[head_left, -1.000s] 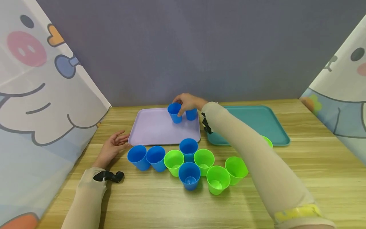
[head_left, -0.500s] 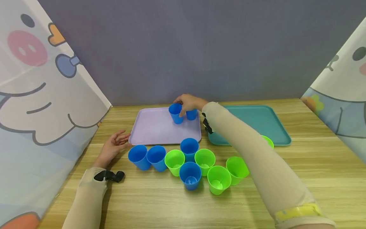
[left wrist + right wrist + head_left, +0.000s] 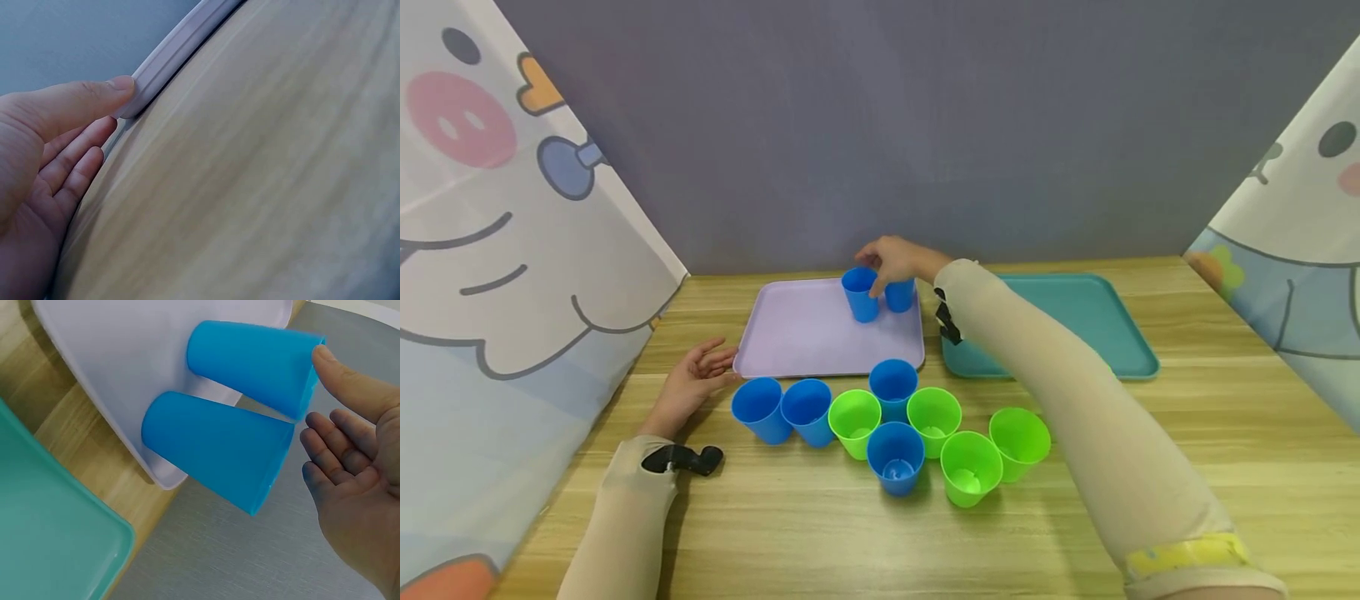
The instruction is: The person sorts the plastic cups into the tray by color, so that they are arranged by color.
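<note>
Two blue cups stand side by side at the back right of the lilac tray (image 3: 805, 333). My right hand (image 3: 897, 258) is over them, fingers loosely spread. In the right wrist view its thumb is at the rim of one blue cup (image 3: 256, 362), and no fingers wrap that cup; the other blue cup (image 3: 215, 447) is beside it. My left hand (image 3: 691, 385) lies at the tray's front left corner, fingers relaxed. Seen from the left wrist, its thumb touches the tray's edge (image 3: 162, 62). In front of the tray are several blue cups (image 3: 895, 458) and green cups (image 3: 972, 468), upright.
A teal tray (image 3: 1075, 312) is right of the lilac one, partly covered by my right forearm. A grey wall (image 3: 880, 133) rises behind the wooden table (image 3: 790, 533). Printed cartoon panels (image 3: 550, 250) flank both sides.
My right hand has eased off the left blue cup and risen slightly; the cup stays on the tray. My forearm now covers nearly all of a green cup at right. The left hand stays put.
</note>
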`<state>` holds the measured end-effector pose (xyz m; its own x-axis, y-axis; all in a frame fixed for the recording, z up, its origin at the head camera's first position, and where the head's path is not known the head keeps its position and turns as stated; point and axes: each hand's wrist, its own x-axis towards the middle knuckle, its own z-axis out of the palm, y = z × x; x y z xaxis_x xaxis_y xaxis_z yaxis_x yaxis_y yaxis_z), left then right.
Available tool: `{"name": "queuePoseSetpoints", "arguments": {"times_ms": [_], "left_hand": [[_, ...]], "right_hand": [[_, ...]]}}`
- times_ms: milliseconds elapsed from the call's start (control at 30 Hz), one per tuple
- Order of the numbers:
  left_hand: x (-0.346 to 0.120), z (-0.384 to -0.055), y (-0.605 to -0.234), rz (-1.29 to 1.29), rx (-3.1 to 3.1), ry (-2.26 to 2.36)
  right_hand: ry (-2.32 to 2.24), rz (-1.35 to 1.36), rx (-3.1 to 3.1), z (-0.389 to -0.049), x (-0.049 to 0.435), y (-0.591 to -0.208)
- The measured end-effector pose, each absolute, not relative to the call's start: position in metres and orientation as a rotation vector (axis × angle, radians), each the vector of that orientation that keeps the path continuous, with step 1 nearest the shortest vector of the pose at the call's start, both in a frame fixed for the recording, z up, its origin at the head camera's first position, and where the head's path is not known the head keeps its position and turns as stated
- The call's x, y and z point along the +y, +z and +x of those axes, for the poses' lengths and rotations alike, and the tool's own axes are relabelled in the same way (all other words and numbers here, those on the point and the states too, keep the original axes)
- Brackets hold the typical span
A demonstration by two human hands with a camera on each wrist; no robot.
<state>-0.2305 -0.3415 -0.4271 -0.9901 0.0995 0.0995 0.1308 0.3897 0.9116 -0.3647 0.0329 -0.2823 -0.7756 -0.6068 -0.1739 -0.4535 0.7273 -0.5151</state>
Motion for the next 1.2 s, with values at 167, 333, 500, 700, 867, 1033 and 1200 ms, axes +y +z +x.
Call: {"name": "queuePoseSetpoints", "arguments": {"times_ms": [167, 333, 500, 700, 867, 1033, 1200], "left_hand": [[-0.340, -0.230, -0.426, -0.228, -2.596, -1.688], [-0.341, -0.229, -0.423, -0.237, -2.596, -1.681], [-0.341, -0.231, -0.422, -0.219, -2.599, -1.687], [-0.338, -0.229, -0.422, -0.218, -2.605, -1.711], [-0.337, -0.227, -0.422, -0.220, -2.599, -1.693], [-0.337, -0.228, -0.423, -0.225, -2.605, -1.688], [-0.336, -0.228, -0.424, -0.228, -2.589, -1.701]], "right_hand": [[-0.601, -0.883, 2.582, -0.363, 0.040, -0.277], [-0.595, -0.918, 2.556, -0.356, 0.043, -0.271], [-0.578, -0.955, 2.534, -0.346, 0.050, -0.268], [-0.610, -1.039, 2.488, -0.333, 0.058, -0.267], [-0.654, -1.102, 2.411, -0.322, 0.065, -0.269], [-0.705, -1.160, 2.304, -0.312, 0.074, -0.269], [-0.704, -1.222, 2.207, -0.305, 0.081, -0.272]]}}
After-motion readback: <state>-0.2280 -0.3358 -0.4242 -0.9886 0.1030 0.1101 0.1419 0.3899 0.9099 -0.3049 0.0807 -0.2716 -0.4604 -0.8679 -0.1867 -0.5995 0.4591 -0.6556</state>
